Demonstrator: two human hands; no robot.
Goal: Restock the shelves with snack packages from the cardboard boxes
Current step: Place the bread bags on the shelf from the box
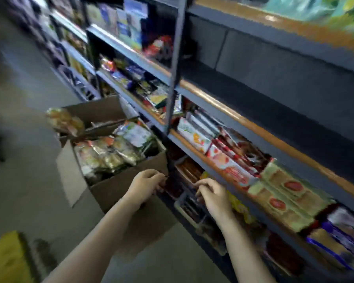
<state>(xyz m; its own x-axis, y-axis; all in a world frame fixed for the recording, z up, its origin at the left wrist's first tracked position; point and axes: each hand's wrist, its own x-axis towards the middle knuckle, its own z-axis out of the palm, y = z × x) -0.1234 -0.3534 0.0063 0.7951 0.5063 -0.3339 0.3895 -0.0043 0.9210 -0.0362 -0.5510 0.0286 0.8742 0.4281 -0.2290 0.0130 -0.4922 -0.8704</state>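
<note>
An open cardboard box (119, 186) full of clear snack bags (110, 152) stands on the floor against the shelving. My left hand (145, 184) and my right hand (213, 193) reach into the low shelf (194, 213) to the right of the box. Between them is a dark red snack package (172, 186). My left hand's curled fingers pinch its left end. The curled fingers of my right hand are at its right end, where blur hides the grip. The whole frame is blurred.
Grey metal shelves run up the right side. One level (223, 170) holds biscuit packs (282, 197) and red-and-white packs (229, 162); the level above (253, 127) is bare. A loose snack bag (63, 119) lies on the box flap. Something yellow (4, 260) sits bottom left.
</note>
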